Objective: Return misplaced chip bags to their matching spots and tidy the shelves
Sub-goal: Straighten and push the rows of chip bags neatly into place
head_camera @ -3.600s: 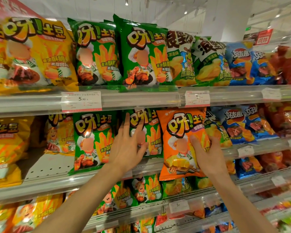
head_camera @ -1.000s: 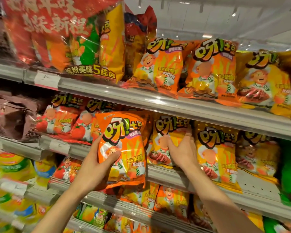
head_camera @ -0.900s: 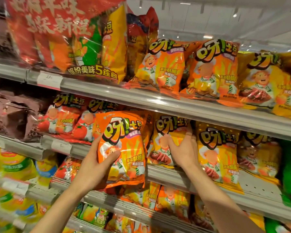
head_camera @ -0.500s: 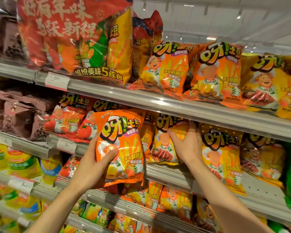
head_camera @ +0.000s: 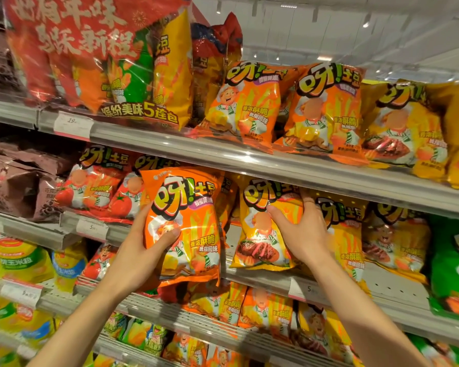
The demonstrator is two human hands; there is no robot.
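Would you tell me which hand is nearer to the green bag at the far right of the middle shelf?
Right. The right hand grips a yellow bag on that shelf, a few bags left of the green bag. The left hand holds an orange bag farther left.

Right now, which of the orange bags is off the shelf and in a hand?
The orange bag held by the left hand, in front of the middle shelf. The two matching orange bags stand on the shelf above; the right hand grips a yellow bag.

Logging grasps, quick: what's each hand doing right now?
Left hand: closed on the orange chip bag.
Right hand: fingers gripping the yellow chip bag on the shelf.
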